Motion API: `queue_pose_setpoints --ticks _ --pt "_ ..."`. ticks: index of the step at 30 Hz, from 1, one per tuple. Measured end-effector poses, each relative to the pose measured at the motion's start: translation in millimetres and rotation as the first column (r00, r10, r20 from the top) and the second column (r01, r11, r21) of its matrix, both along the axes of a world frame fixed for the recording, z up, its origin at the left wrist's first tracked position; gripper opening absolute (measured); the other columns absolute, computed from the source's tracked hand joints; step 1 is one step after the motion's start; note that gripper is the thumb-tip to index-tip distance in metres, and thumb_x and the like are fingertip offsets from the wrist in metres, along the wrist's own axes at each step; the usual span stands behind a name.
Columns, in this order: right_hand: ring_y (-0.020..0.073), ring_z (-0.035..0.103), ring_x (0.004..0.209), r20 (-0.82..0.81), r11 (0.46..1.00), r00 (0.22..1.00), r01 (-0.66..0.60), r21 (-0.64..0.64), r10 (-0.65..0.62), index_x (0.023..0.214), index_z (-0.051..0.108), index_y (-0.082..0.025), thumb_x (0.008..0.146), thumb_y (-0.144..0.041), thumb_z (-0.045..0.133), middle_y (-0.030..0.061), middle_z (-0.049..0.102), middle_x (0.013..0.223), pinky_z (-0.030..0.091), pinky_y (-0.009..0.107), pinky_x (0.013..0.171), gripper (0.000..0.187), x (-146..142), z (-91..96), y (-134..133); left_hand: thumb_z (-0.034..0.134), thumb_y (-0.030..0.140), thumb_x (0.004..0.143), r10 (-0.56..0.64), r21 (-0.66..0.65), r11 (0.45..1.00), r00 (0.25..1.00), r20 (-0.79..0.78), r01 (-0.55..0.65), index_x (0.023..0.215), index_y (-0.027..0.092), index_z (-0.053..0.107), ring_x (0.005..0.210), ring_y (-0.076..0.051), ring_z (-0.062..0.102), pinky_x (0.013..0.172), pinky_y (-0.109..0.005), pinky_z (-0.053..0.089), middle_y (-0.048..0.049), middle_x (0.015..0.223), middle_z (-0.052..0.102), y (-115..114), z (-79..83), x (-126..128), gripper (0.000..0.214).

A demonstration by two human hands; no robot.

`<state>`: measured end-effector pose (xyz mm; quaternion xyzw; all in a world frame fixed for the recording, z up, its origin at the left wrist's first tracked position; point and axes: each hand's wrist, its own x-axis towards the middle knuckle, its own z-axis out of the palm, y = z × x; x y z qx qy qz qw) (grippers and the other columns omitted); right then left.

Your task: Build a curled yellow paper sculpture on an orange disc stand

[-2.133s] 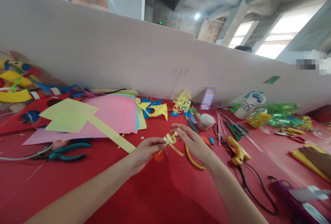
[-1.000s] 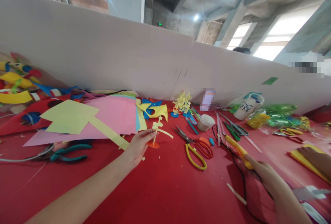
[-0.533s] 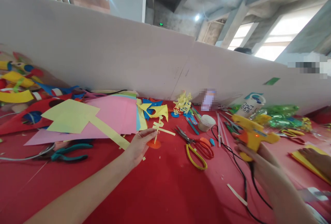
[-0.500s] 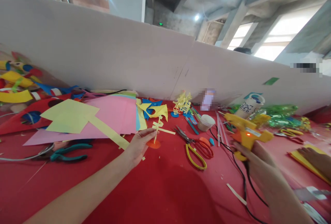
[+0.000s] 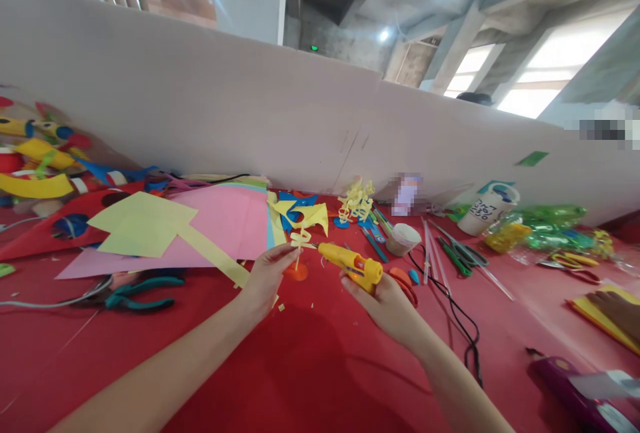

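Note:
My left hand (image 5: 267, 280) pinches a thin pale stick topped with a folded pale yellow paper strip (image 5: 301, 238). An orange disc (image 5: 300, 273) is at the stick's lower end, just beside my fingertips. In my right hand (image 5: 387, 303) is a yellow glue gun (image 5: 353, 265), its nozzle pointing left. The nozzle tip is right by the folded strip; whether they touch I cannot tell. Scissors with a red handle (image 5: 405, 286) lie behind my right hand, mostly hidden by it and the gun.
Left are teal-handled pliers (image 5: 143, 292), a pale yellow paper piece (image 5: 143, 223) and pink sheets (image 5: 227, 216). Behind stand a paper cup (image 5: 403, 240) and a marked white tub (image 5: 487, 210). A black cord (image 5: 463, 316) runs at right, near another person's hand (image 5: 620, 310).
My right hand has brought the glue gun leftward, from the right side of the table to the folded strip. My left hand has kept its pinch, almost unmoved.

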<state>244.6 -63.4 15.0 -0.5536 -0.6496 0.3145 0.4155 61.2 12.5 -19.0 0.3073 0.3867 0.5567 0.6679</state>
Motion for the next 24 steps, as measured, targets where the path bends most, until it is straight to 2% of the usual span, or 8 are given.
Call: queue_pose_setpoints --ticks 5,9,15,24 --pt "0.0205 0.063 0.079 0.037 1.0 0.999 0.024 -0.008 -0.024 0.087 0.06 -0.016 0.082 -0.036 0.049 0.0059 0.066 0.083 0.051 0.031 0.071 0.024 13.6 -12.1 2.7 0.079 0.022 0.053 0.041 0.006 0.999 0.995 -0.092 -0.041 0.072 0.017 0.071 0.066 -0.009 0.059 0.067 -0.021 0.043 0.0008 0.068 0.068 2.0 -1.1 -2.4 0.022" --pt "0.0188 0.061 0.069 0.074 0.999 0.997 0.032 -0.002 -0.032 0.083 0.06 -0.016 0.084 -0.039 0.046 0.0041 0.064 0.075 0.05 0.029 0.063 0.027 10.5 -13.2 1.3 0.078 0.022 0.056 -0.019 0.01 1.0 0.997 -0.071 0.02 0.071 0.017 0.071 0.064 -0.009 0.058 0.067 -0.02 0.043 0.0015 0.066 0.067 -1.8 -0.2 0.1 0.017" --pt "0.0223 0.06 0.09 0.153 0.996 0.988 0.015 0.092 -0.029 0.103 0.059 -0.019 0.085 -0.036 0.047 0.0069 0.065 0.095 0.047 0.035 0.082 0.027 -6.9 -11.0 -2.7 0.079 0.019 0.054 -0.048 -0.039 0.998 0.999 0.01 0.048 0.07 0.016 0.071 0.068 -0.012 0.061 0.068 -0.022 0.045 -0.0011 0.068 0.069 -6.2 0.0 5.1 0.018" --pt "0.0221 0.061 0.087 0.21 0.991 0.974 0.056 0.118 -0.081 0.102 0.06 -0.019 0.085 -0.035 0.048 0.0078 0.065 0.096 0.048 0.034 0.079 0.026 -9.6 -10.8 -5.3 0.079 0.016 0.053 -0.113 -0.074 0.99 0.988 0.104 0.121 0.067 0.015 0.071 0.064 -0.011 0.061 0.063 -0.021 0.046 -0.0013 0.066 0.07 -11.8 7.8 6.4 0.017"
